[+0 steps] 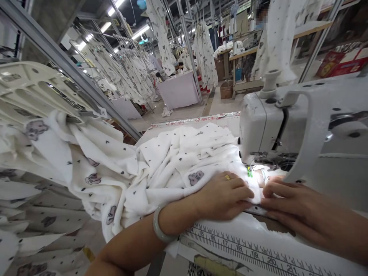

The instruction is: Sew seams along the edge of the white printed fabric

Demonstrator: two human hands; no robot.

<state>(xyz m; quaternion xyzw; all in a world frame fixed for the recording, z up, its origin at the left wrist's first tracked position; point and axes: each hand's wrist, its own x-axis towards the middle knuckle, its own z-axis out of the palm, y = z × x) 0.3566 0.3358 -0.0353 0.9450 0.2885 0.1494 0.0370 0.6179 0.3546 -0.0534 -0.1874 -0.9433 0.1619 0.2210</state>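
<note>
My left hand [222, 195] lies flat, palm down, on a white printed fabric [161, 168] spread over the sewing table, with a ring on one finger and a pale bangle on the wrist. My right hand [290, 205] rests beside it, fingers stretched toward the needle area and pinching the fabric's edge. Both hands press the cloth just in front of the presser foot [249, 170] of the white sewing machine [301, 122]. The fabric has small dark hearts and grey animal prints and bunches up to the left.
A printed ruler strip [244, 247] runs along the table's front edge. More printed cloth [31, 199] is piled at the left over a white plastic frame [31, 90]. Garments hang on racks [204, 50] behind, with tables, boxes and a person standing at the far right.
</note>
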